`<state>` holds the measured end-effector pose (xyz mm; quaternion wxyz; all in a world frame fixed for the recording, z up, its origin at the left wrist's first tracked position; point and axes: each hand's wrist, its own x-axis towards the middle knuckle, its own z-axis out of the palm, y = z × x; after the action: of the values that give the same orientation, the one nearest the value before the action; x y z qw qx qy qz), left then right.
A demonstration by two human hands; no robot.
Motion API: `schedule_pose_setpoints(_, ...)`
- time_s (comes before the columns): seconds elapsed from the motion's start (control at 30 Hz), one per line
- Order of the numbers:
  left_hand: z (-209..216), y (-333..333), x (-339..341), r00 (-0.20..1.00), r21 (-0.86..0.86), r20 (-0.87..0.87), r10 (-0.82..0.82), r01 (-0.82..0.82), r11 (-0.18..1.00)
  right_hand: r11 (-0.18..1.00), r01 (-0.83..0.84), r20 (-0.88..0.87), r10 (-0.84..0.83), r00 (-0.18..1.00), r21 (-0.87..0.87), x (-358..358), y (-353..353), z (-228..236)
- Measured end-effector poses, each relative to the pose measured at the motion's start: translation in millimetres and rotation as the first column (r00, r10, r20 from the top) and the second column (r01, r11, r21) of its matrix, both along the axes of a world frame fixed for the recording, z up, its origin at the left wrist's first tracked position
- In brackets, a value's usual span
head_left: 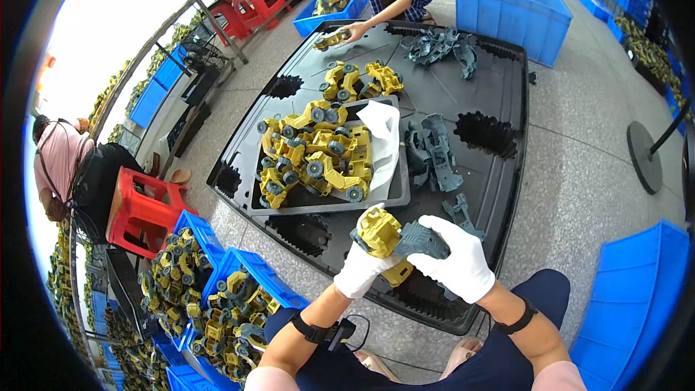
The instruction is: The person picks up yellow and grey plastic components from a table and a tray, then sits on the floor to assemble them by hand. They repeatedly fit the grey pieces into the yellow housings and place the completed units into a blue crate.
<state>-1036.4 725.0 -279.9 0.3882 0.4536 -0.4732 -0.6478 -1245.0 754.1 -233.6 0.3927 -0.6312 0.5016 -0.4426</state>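
My left hand (360, 273), in a white glove, is closed round a yellow toy truck (379, 232) with dark wheels. Close beside it, a dark grey-green plastic toy part (420, 240) is gripped between the thumb and fingers of my gloved right hand (463, 259). The two pieces meet or nearly meet; I cannot tell whether they are joined. Just beyond my hands lies a grey tray (329, 209) heaped with yellow toy trucks (318, 156) and a white sheet (381, 120). Loose grey-green parts (436, 156) lie to its right.
The black moulded platform (427, 90) has ragged dark recesses. Across it, a co-worker's hand (355, 31) holds a yellow toy. Grey-green parts (445, 47) lie at its far side. Blue crates (264, 269) of toys stand left; another blue crate (630, 304) stands right, near a red stool (148, 210) opposite.
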Motion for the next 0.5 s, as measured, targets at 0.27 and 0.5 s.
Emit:
schedule_pose_setpoints(0.27,4.7,-2.4,-6.8,0.976,-0.205,0.212,0.045,-0.001,0.979,0.981,-0.031,-0.055,0.021,0.998,-0.192,4.5,3.3,12.5)
schedule_pose_setpoints(0.5,18.8,5.1,-5.4,0.967,-0.246,0.235,0.095,-0.035,0.969,0.976,-0.031,-0.106,0.008,0.994,-0.216,8.8,9.2,9.8)
